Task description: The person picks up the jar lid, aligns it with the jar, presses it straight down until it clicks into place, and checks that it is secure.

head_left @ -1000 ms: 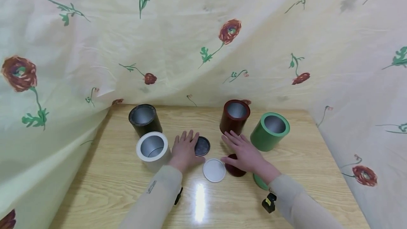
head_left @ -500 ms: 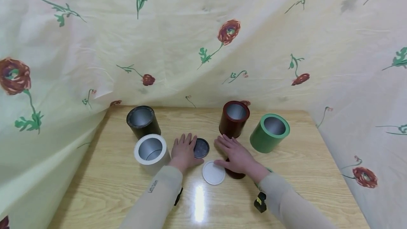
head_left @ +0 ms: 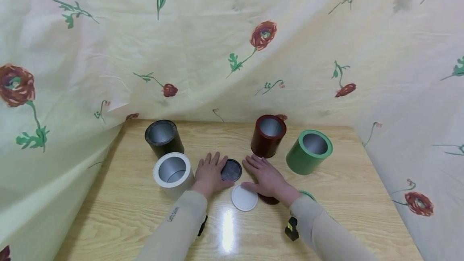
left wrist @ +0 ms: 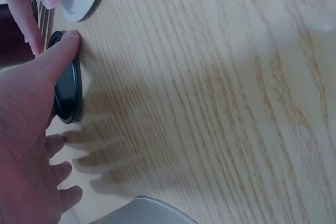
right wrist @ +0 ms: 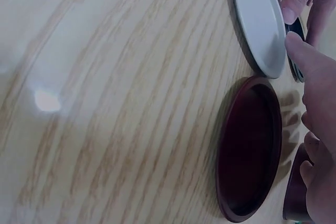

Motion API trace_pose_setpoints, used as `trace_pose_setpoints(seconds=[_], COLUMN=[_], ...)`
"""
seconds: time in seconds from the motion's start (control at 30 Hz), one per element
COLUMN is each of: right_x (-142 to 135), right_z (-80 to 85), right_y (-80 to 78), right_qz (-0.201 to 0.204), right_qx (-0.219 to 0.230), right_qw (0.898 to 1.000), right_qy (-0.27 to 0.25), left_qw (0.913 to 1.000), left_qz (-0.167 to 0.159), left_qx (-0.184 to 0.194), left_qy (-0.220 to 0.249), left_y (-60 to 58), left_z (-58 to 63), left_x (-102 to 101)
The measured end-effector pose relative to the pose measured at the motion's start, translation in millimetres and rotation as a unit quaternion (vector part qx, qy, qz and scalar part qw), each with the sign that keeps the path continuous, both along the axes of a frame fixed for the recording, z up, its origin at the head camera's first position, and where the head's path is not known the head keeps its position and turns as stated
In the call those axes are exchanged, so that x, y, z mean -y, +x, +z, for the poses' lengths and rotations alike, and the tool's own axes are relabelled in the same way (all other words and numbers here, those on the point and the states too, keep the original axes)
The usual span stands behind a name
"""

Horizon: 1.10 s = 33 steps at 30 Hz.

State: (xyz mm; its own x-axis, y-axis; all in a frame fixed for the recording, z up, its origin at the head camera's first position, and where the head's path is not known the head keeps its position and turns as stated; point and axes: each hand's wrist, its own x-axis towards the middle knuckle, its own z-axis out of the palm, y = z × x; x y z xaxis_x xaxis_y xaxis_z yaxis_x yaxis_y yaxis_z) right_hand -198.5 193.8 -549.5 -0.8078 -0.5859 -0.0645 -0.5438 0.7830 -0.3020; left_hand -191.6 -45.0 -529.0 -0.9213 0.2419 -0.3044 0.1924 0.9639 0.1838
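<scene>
My left hand (head_left: 210, 174) has its thumb and index finger spread around a black lid (head_left: 231, 170) lying on the wooden table. In the left wrist view the thumb reaches the rim of this black lid (left wrist: 67, 90); its other fingers bend loosely. My right hand (head_left: 266, 178) hovers with fingers extended, its thumb over the edge of a white lid (head_left: 244, 199). A dark red lid (head_left: 269, 199) is partly hidden beneath it, and the right wrist view shows that dark red lid (right wrist: 249, 150) whole. Neither hand grips anything.
Behind the left hand stand a black can (head_left: 166, 140) and a white can (head_left: 175, 180), both without lids. A dark red can (head_left: 264, 142) and a green can (head_left: 304, 158) stand at the right. A green lid (head_left: 307, 195) lies partly under the right forearm. Flowered cloth (head_left: 203, 43) surrounds the table.
My right hand has moved left and slightly nearer, from over the dark red lid towards the white lid. The left hand stays by the black lid, almost still.
</scene>
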Motion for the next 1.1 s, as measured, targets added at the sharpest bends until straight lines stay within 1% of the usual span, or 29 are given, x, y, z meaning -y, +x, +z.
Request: trace_pose_setpoints(seconds=[0.2,0.33,0.5,0.63,0.77,0.83,0.97,1.1], right_x=[-0.1,2.3,4.3,5.9,7.3,8.2,9.7,10.2], right_z=[-4.0,-2.3,0.7,-0.8,-1.4,-1.4,-1.7,-1.5], right_y=[-0.7,-1.9,-3.8,-5.6,-6.6,-6.6,-6.7,-7.4], right_qz=[0.003,0.002,-0.004,-0.008,-0.015,-0.019,-0.019,-0.013], right_qx=[-0.013,-0.017,-0.017,-0.023,-0.015,-0.007,-0.006,-0.020], right_qw=[1.000,1.000,1.000,1.000,1.000,1.000,1.000,1.000], right_qy=[-0.002,-0.004,0.000,0.007,0.011,0.011,0.006,-0.007], left_qw=[0.9999,0.9999,0.9997,0.9997,0.9996,0.9995,0.9995,0.9992], left_qz=[-0.009,-0.009,-0.004,0.004,0.014,0.016,0.019,0.022], left_qx=[-0.005,-0.012,-0.019,-0.018,-0.019,-0.020,-0.022,-0.027], left_qy=[0.005,0.007,0.011,0.013,0.017,0.016,0.012,0.017], left_y=[-0.6,1.5,3.5,5.1,7.3,8.0,9.0,10.1], left_z=[-3.3,-2.4,-1.6,-3.2,-4.7,-5.8,-6.3,-8.8], left_x=[-2.8,-2.4,-1.3,-1.3,-2.6,-3.0,-3.2,-3.1])
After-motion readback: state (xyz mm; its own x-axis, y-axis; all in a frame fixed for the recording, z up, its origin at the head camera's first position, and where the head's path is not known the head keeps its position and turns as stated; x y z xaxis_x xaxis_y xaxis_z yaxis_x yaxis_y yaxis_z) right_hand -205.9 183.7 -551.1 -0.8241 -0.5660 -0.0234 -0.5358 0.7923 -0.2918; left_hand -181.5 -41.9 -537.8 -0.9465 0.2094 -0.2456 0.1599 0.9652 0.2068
